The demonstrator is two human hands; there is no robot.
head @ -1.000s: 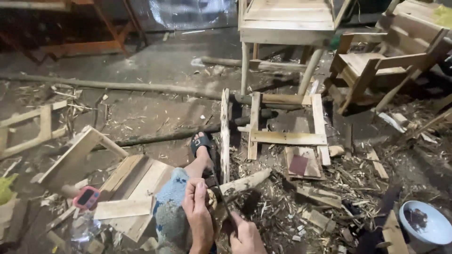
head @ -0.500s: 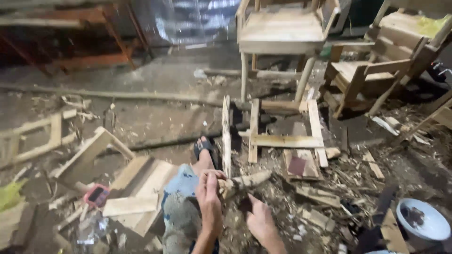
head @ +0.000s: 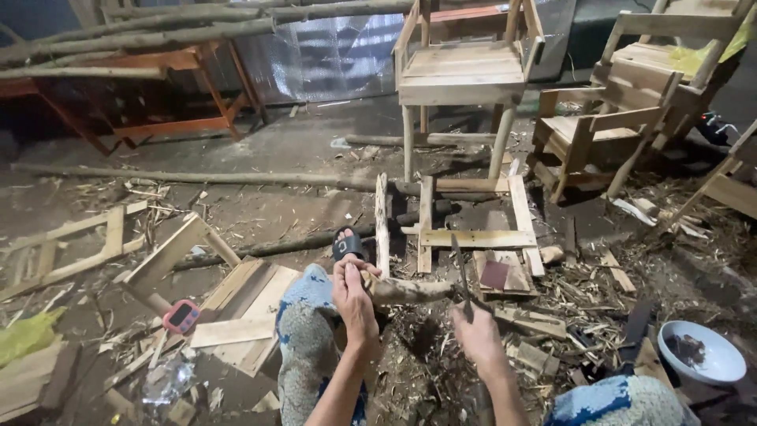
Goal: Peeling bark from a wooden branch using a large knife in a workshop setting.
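Note:
My left hand (head: 352,297) grips the near end of a short, rough wooden stick (head: 410,292) that lies across my left knee and points right. My right hand (head: 475,333) holds a long dark blade (head: 460,268) upright, its tip raised just to the right of the stick's far end. My left leg in blue patterned shorts (head: 303,315) stretches forward, the foot in a black sandal (head: 349,244). Wood chips and shavings (head: 426,355) are heaped on the ground under my hands.
A flat wooden frame (head: 473,237) lies just ahead. An unfinished wooden chair (head: 465,71) stands behind it, more chairs (head: 607,134) at right. Planks (head: 236,308) and a red-cased device (head: 181,315) lie left. A white bowl (head: 704,355) sits at right. Long poles (head: 173,177) cross the floor.
My right hand has lifted the blade up off the stick, and the camera view has tilted upward. My left hand keeps its grip on the stick.

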